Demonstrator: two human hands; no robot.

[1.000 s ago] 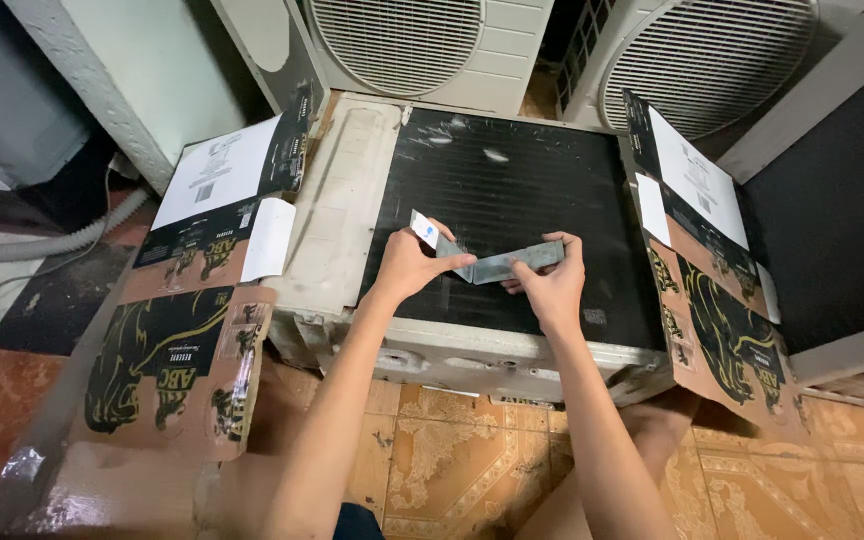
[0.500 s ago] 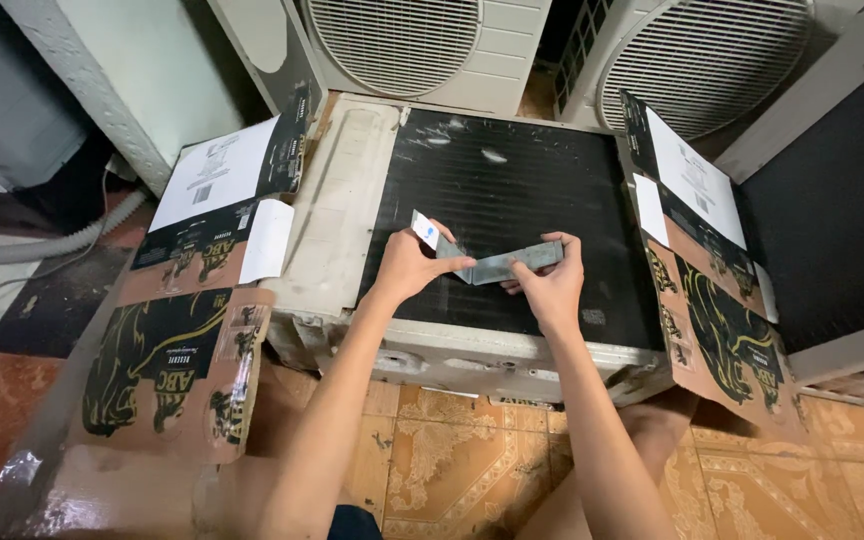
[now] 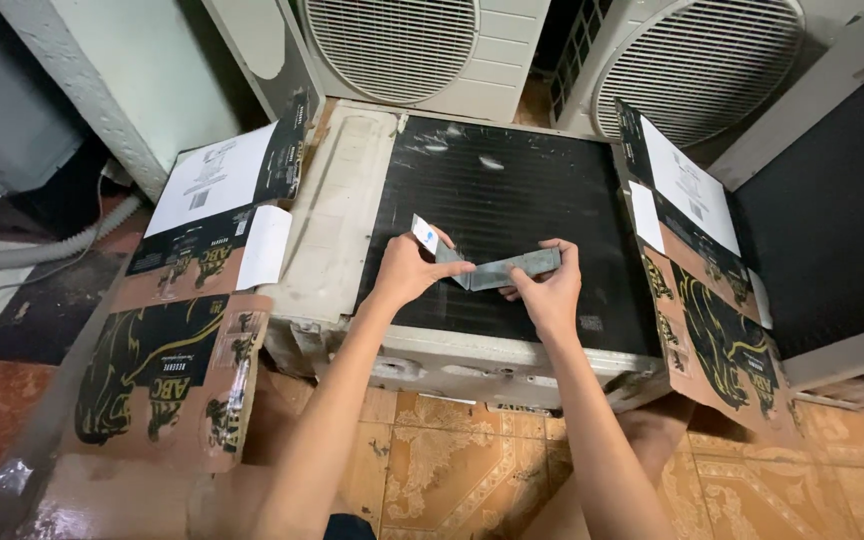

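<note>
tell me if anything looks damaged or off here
The black fin panel of the air conditioner unit shows pale scuffed patches near its far edge. The grey metal strip held by both hands is bent in a shallow V.

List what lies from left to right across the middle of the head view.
Grey hose → left cardboard flap → left hand → grey metal strip → right hand → right cardboard flap → dark panel.

Metal strip (image 3: 507, 268) ends hidden under hands (image 3: 552, 290).
</note>
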